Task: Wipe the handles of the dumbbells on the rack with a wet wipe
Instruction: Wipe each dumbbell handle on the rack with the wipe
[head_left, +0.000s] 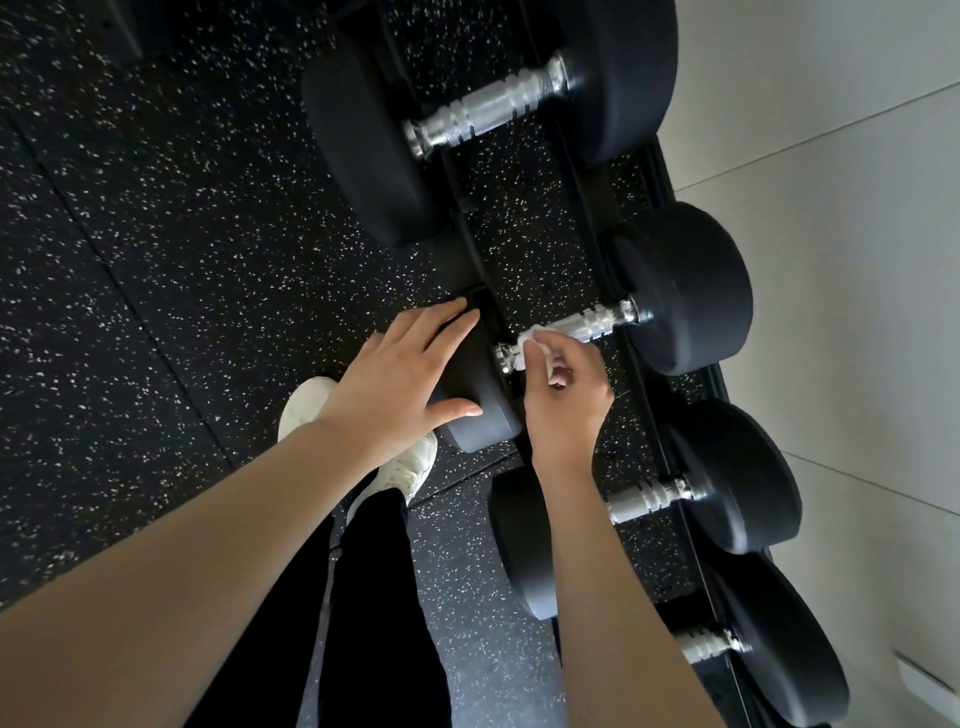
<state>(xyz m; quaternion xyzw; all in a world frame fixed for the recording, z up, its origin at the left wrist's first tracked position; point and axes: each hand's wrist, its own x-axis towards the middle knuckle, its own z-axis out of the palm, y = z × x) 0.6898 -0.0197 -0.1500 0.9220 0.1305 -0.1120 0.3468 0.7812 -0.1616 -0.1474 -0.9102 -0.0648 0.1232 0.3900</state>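
Rack (657, 171): dumbbells (680, 291), seemingly four, in one row. Wall (857, 260) to right of rack, floor (156, 234) to left, shoe (405, 467) on floor.

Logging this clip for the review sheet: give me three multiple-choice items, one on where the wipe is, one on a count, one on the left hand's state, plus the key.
1. Where is the wet wipe?
A) on the floor
B) against the chrome handle of the second dumbbell from the top, held by the right hand
C) draped over the top dumbbell

2. How many chrome handles show in all?
A) two
B) four
C) six

3. What is the left hand doing?
A) resting with straight fingers on that dumbbell's black head
B) holding a spray bottle
C) it is out of view

Key: 1 B, the white wipe sits on the handle at the right hand's fingers. 2 B, four handles show down the row. 3 A, its fingers lie straight across the head.
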